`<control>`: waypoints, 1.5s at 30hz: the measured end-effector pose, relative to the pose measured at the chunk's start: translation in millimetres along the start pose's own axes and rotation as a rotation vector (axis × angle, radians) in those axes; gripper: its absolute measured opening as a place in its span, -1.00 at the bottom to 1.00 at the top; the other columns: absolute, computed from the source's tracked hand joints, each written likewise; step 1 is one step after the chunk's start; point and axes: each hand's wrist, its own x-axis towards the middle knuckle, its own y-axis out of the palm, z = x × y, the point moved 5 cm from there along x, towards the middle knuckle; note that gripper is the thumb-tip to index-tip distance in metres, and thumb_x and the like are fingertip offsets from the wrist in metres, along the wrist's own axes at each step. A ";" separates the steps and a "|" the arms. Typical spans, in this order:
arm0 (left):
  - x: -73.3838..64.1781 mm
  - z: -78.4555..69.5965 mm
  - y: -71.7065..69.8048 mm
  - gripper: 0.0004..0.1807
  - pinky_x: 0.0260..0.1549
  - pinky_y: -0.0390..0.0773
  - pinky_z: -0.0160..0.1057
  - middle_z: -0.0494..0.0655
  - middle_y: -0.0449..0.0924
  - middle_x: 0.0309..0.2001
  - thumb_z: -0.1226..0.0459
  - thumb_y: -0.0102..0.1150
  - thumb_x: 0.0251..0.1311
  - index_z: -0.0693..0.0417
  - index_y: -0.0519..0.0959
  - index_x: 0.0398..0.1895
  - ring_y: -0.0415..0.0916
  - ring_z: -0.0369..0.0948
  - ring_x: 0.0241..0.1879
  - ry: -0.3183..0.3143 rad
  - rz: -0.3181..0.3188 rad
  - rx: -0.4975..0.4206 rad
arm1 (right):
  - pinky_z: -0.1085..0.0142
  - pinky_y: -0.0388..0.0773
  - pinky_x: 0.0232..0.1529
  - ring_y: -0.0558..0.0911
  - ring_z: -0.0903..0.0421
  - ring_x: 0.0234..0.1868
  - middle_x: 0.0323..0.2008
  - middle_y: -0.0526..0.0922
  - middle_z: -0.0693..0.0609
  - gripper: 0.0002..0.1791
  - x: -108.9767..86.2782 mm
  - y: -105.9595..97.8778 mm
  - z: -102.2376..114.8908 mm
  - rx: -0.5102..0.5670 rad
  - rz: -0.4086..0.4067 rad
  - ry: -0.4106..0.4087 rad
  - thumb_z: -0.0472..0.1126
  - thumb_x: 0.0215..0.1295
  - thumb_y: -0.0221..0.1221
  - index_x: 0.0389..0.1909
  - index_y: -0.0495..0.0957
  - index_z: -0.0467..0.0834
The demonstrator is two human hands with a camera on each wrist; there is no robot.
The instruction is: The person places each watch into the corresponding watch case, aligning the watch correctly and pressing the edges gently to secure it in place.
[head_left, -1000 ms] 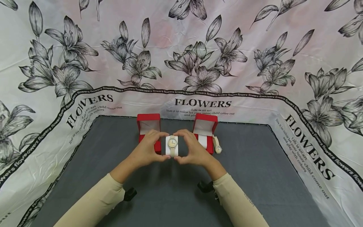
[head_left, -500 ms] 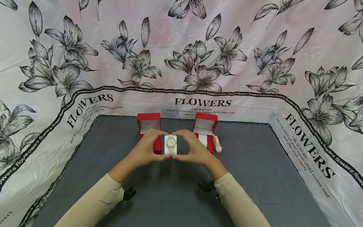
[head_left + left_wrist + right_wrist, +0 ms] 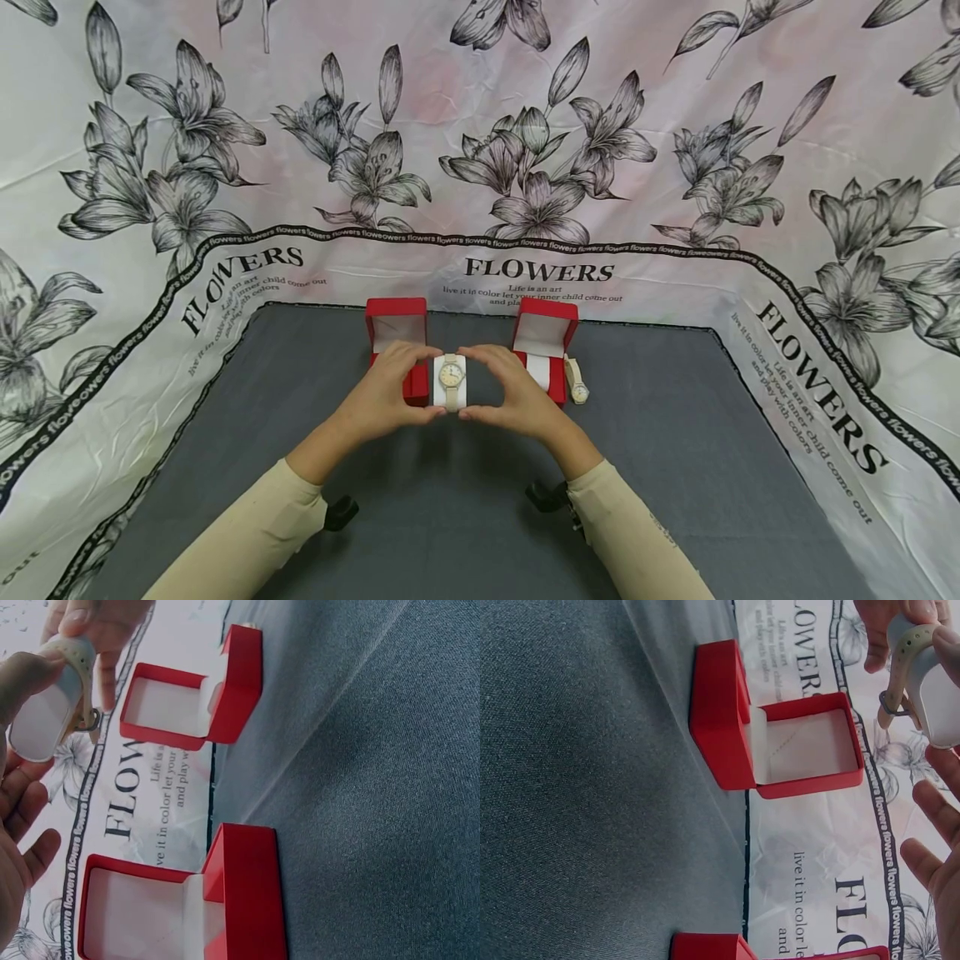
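Note:
A watch (image 3: 452, 375) with a cream strap and round pale dial is wrapped round a white cushion (image 3: 439, 392). My left hand (image 3: 378, 392) pinches the cushion's left side between thumb and fingers, and my right hand (image 3: 517, 396) pinches the opposite side. In the left wrist view the strap (image 3: 78, 654) shows its holes and a buckle (image 3: 93, 720) on the underside, with thumbs pressing close by. From the right wrist, the cushion's flat end (image 3: 941, 705) faces the camera. Both hands hold it upright, in front of the gap between two red boxes.
The left red box (image 3: 396, 308) stands with its lid up, partly behind my left hand. Another open red box (image 3: 547, 310) holds a white cushion (image 3: 537, 368). Right beside it lies a second cream-strapped watch (image 3: 576, 383). A flower-printed cloth (image 3: 540, 250) borders the grey tabletop (image 3: 675, 433).
Both hands and the held watch have shifted slightly left relative to the boxes. The grip looks the same, and the boxes and second watch stay put.

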 end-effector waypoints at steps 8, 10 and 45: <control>-4.5 4.3 -3.3 -0.16 0.23 0.41 0.10 -0.11 0.57 0.18 0.06 0.67 -0.12 0.01 0.51 0.29 0.38 -0.12 0.21 0.002 -0.001 0.042 | -0.06 0.38 0.35 0.41 0.05 0.35 0.29 0.52 0.03 -0.05 4.8 2.5 3.3 -0.071 -0.003 -0.018 -0.04 -0.02 0.61 0.43 0.40 -0.06; -5.5 5.8 -4.5 -0.16 0.27 0.36 0.13 -0.10 0.58 0.19 0.07 0.67 -0.12 0.02 0.51 0.30 0.38 -0.11 0.22 0.002 0.002 0.047 | -0.05 0.38 0.34 0.42 0.06 0.35 0.28 0.54 0.04 -0.07 6.7 4.1 3.4 -0.088 0.000 -0.017 -0.03 -0.01 0.60 0.42 0.42 -0.07; -12.7 48.7 -23.0 -0.15 0.27 0.29 0.17 -0.02 0.57 0.19 0.11 0.64 -0.04 0.06 0.47 0.35 0.32 -0.05 0.23 -0.107 0.054 0.109 | -0.08 0.25 0.43 0.37 0.11 0.40 0.37 0.49 0.12 -0.10 47.8 43.6 -19.8 -0.064 0.082 0.053 -0.01 0.11 0.53 0.47 0.37 0.02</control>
